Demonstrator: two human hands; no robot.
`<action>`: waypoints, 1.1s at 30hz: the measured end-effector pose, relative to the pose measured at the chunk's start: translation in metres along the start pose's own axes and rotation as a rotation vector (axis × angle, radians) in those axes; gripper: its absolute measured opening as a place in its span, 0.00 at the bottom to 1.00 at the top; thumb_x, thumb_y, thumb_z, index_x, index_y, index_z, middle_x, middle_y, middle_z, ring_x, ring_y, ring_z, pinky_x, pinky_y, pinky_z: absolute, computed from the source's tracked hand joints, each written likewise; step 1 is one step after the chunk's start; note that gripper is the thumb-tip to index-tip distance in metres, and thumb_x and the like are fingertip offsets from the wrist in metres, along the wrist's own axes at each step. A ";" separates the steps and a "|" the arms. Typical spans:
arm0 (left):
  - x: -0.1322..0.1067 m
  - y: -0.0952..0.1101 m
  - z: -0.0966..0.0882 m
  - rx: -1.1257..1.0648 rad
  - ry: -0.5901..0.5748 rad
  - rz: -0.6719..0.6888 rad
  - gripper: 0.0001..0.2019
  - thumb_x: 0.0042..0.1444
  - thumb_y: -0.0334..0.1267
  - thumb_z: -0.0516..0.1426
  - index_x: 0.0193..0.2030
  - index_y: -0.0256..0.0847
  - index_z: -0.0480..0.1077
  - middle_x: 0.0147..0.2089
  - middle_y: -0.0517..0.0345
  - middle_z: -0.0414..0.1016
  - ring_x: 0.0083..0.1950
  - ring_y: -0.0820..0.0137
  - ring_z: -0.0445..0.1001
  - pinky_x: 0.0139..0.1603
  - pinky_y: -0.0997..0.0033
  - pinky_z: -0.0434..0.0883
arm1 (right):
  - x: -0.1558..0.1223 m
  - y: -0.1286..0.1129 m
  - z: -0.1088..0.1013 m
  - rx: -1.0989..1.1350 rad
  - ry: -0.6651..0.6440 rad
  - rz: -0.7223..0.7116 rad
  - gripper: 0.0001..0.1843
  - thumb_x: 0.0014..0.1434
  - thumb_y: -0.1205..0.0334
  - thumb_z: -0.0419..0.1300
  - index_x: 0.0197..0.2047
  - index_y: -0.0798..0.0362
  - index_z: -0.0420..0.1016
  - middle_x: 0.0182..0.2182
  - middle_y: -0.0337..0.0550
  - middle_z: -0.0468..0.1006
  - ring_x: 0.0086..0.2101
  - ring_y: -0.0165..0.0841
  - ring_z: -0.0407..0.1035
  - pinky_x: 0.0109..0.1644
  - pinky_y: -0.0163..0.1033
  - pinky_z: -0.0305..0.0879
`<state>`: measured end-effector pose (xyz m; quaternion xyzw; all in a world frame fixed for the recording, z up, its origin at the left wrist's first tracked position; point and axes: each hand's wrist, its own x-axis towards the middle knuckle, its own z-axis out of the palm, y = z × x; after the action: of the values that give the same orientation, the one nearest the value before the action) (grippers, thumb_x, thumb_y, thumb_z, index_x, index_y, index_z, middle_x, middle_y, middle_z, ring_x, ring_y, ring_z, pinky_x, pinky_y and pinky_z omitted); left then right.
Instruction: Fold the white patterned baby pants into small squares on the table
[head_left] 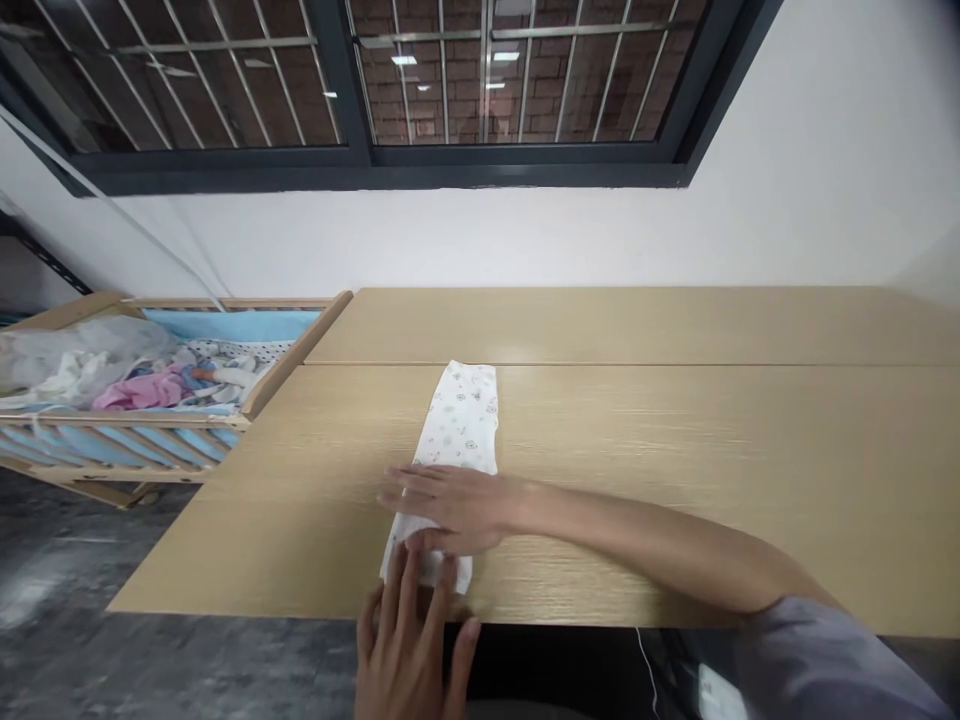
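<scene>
A long strip of folded white cloth [461, 420] with a small pastel print lies lengthwise on the wooden table [675, 440]. It looks like a baby garment. My right hand [450, 510] reaches in from the right and lies flat across the strip, fingers pointing left. At the table's near edge, my left hand [409, 640] stands with its fingers spread and their tips on the near end of the cloth. The part of the cloth under both hands is hidden.
A wooden baby crib [296, 345] with a blue lining stands beyond the table's left corner, holding a heap of pink, white and patterned clothes [142, 385]. A seam crosses the tabletop behind the cloth. Dark floor lies below the near edge.
</scene>
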<state>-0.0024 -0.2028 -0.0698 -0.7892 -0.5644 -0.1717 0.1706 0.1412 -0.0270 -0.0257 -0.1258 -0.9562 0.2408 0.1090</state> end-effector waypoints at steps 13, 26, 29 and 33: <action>-0.006 0.007 0.001 -0.022 -0.023 -0.087 0.30 0.65 0.44 0.54 0.73 0.52 0.56 0.73 0.44 0.61 0.71 0.52 0.62 0.61 0.50 0.57 | 0.009 0.153 -0.048 -0.274 0.022 0.478 0.42 0.70 0.36 0.36 0.77 0.54 0.42 0.75 0.48 0.36 0.73 0.42 0.32 0.76 0.51 0.31; 0.013 -0.043 -0.001 -0.199 0.061 0.038 0.16 0.66 0.38 0.55 0.59 0.48 0.70 0.62 0.53 0.75 0.59 0.62 0.74 0.57 0.58 0.59 | -0.013 0.045 -0.051 -0.262 0.292 0.195 0.23 0.73 0.54 0.47 0.61 0.58 0.70 0.56 0.57 0.73 0.55 0.41 0.68 0.61 0.49 0.65; 0.022 -0.062 -0.003 -0.342 0.019 0.142 0.12 0.65 0.35 0.56 0.55 0.47 0.72 0.59 0.54 0.77 0.57 0.64 0.75 0.58 0.62 0.63 | -0.036 -0.018 -0.028 -0.204 0.086 0.008 0.19 0.73 0.56 0.47 0.51 0.55 0.76 0.43 0.48 0.80 0.43 0.35 0.71 0.51 0.43 0.68; 0.020 -0.068 -0.004 -0.376 0.004 0.262 0.19 0.63 0.37 0.60 0.61 0.44 0.70 0.60 0.50 0.76 0.58 0.62 0.75 0.57 0.63 0.67 | -0.071 -0.058 0.010 -0.352 0.072 -0.060 0.23 0.69 0.48 0.54 0.54 0.58 0.74 0.44 0.52 0.79 0.43 0.39 0.71 0.49 0.43 0.67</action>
<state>-0.0608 -0.1677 -0.0524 -0.8734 -0.4148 -0.2516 0.0425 0.1946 -0.1021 -0.0168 -0.1229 -0.9823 0.0616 0.1268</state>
